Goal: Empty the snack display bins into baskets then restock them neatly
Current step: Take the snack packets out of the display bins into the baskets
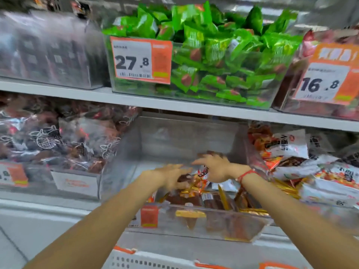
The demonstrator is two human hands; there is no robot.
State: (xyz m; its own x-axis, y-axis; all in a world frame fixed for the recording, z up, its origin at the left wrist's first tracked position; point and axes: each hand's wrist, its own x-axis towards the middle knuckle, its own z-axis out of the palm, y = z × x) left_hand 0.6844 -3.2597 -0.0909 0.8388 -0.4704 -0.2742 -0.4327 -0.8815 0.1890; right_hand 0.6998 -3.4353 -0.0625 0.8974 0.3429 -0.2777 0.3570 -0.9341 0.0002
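Both hands reach into the clear bin (194, 220): left grip (175, 176) clamps brown snack packets (186, 193), right grip (213, 167) spread above; basket (155, 259) transfer likely next.

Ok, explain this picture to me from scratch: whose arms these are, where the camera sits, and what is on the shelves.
There is no machine here. A person wears a camera on the head, so you look down along their two bare arms at store shelves. Both hands reach into a clear bin on the lower shelf, which holds brown and gold snack packets. The left hand seems to grip some of them. The right hand, with a red string at its wrist, hovers over them with curled fingers; blur hides whether it holds anything. Above sits a bin of green packets tagged 27.8. A white basket waits at the bottom edge.
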